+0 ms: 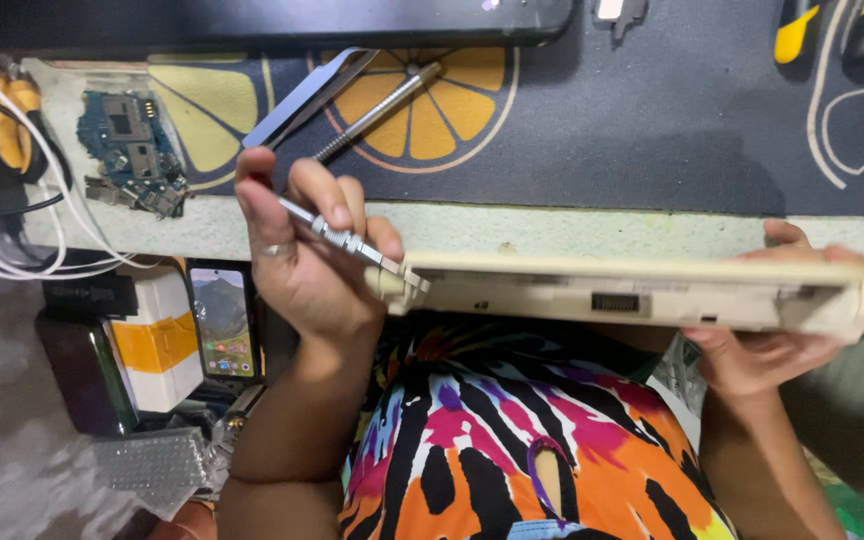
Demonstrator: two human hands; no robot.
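While my left hand (302, 250) pinches the slim knurled metal screwdriver (337, 235), its tip sits at the corner of the flat beige plastic device (642, 290), which my right hand (767, 350) grips edge-on above my lap. Casing looks closed yet; opening remains, I judge.

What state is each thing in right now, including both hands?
Left hand: closed on a metal screwdriver, tip at the device's corner.
Right hand: holding the cream device, held edge-on.
Phone below the table: screen lit.
Circuit board: bare, lying on the mat.
Tweezers: lying unused.
Second screwdriver: lying unused.
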